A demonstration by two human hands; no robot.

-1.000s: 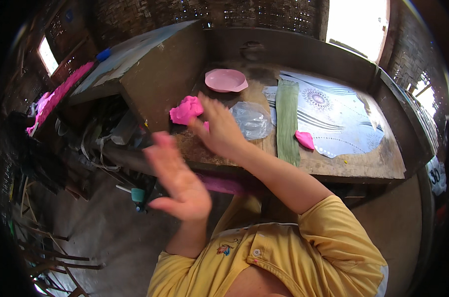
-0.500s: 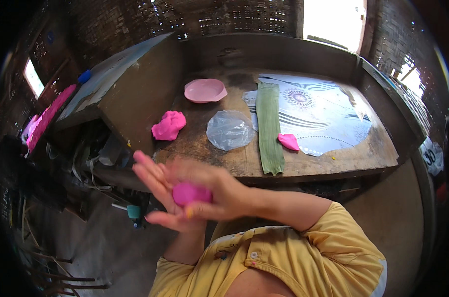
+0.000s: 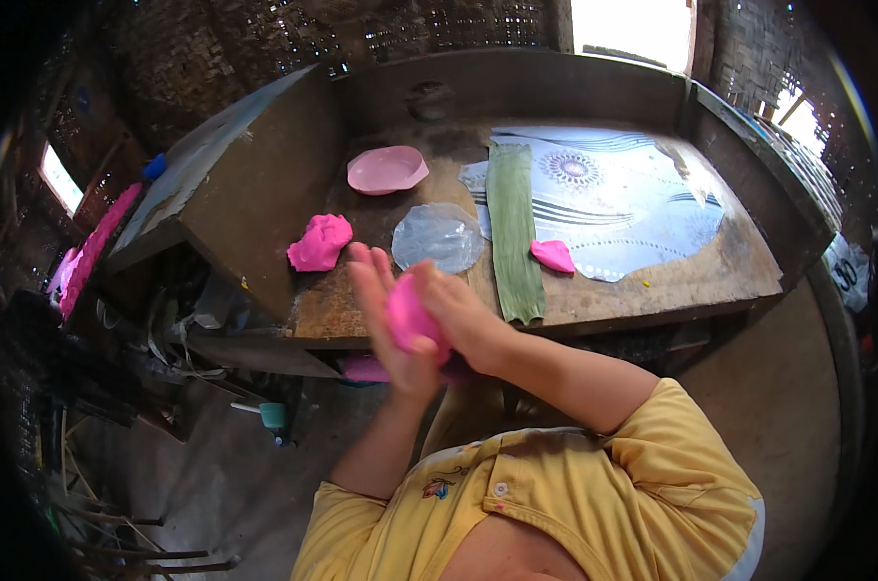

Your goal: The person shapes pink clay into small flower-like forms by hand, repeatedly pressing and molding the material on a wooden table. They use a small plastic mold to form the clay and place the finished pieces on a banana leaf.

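Between my two palms is a rounded lump of bright pink dough (image 3: pixel 413 312), in front of the table's near edge. My left hand (image 3: pixel 379 308) cups it from the left, fingers stretched forward and thumb across its near side. From the right, my right hand (image 3: pixel 470 320) presses against it, covering part of its surface. Beyond my hands lies a round sheet of clear plastic (image 3: pixel 439 237). A larger pink dough lump (image 3: pixel 320 242) rests to its left, and a small pink dough piece (image 3: pixel 553 256) lies to the right, beside a long green leaf strip (image 3: pixel 513 232).
At the back of the wooden table stands a pink dish (image 3: pixel 388 169). A patterned white-blue sheet (image 3: pixel 613 213) covers the right side. Raised boards (image 3: pixel 516 89) border the back and right; a wooden box (image 3: pixel 255 165) stands left. A teal dipper (image 3: pixel 272 415) is below.
My hands have moved forward and to the right with the dough. They have turned from palm-over-palm to nearly side by side, pressing it between them. The view has shifted slightly.
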